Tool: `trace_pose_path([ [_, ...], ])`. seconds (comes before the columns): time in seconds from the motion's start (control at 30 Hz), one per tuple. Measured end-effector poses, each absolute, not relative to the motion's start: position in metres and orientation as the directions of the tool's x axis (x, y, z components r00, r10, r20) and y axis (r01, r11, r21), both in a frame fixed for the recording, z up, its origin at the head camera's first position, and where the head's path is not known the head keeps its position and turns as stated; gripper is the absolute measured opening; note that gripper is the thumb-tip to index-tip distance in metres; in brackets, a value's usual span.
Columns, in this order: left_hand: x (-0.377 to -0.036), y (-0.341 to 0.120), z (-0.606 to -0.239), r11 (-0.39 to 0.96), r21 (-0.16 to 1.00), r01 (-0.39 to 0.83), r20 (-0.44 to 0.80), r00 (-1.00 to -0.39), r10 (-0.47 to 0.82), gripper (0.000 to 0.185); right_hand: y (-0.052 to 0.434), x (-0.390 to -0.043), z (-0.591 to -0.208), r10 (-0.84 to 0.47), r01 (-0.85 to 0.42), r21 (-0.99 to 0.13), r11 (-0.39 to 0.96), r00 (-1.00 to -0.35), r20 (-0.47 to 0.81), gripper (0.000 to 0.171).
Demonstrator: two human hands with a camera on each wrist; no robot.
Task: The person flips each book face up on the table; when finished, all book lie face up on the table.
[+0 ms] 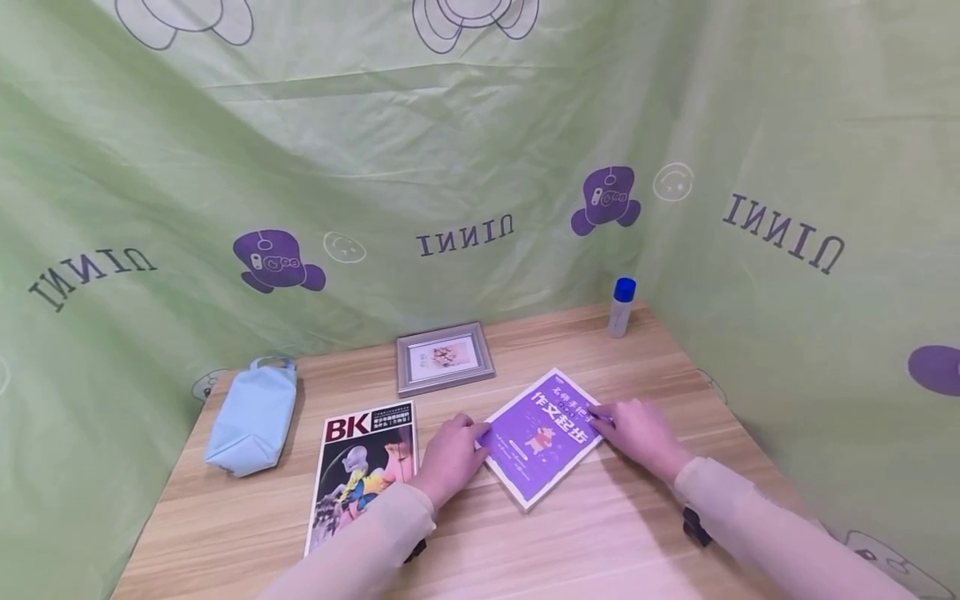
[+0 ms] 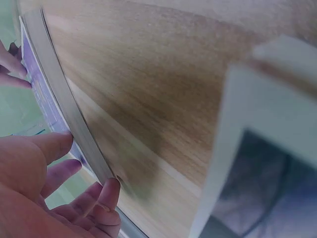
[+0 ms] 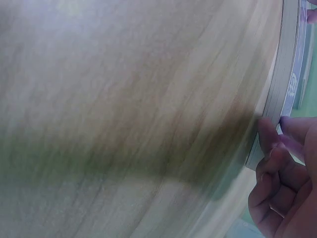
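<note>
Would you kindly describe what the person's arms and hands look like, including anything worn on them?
Both arms wear long, loose sleeves of thin, pale cream, slightly sheer fabric, ending at the wrists: left sleeve, right sleeve. The left hand and right hand are bare, with no gloves, and no rings show. A small dark strap or device sits under each wrist, likely the wrist camera mount.

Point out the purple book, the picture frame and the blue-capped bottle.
purple book (image 1: 542, 437): head view, middle of its cover, between the two hands.
picture frame (image 1: 445, 357): head view, on the picture inside the grey frame.
blue-capped bottle (image 1: 621, 309): head view, on the pale body below the cap.
</note>
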State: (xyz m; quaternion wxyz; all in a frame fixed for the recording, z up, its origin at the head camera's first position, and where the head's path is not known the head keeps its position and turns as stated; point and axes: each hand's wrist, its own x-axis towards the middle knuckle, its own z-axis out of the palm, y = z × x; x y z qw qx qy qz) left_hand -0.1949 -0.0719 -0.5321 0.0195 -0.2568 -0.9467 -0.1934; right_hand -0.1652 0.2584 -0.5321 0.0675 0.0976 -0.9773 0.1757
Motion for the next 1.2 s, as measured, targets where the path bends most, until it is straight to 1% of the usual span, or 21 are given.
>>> trace_pose_path([
  [0.43,-0.1934,-0.0721,-0.5340,0.798,0.358,0.485,0.106,-0.870,0.481,0.042,0.2545,-0.1641,-0.5318,-0.157,-0.227,-0.360,0.905,-0.965,0.212,0.030],
  [0.63,-0.1915,-0.0717,-0.5338,0.794,0.341,0.504,0.121,-0.861,0.494,0.043,0.2545,-0.1626,-0.5307,-0.131,-0.194,-0.382,0.903,-0.974,0.185,0.031],
  [0.83,-0.1889,-0.0720,-0.5322,0.779,0.354,0.518,0.146,-0.853,0.501,0.041,0.2531,-0.1627,-0.5299,-0.117,-0.175,-0.378,0.909,-0.978,0.171,0.031],
  [1.2,-0.1902,-0.0692,-0.5357,0.783,0.338,0.522,0.143,-0.851,0.506,0.042,0.2552,-0.1645,-0.5290,-0.105,-0.156,-0.386,0.909,-0.983,0.150,0.031],
])
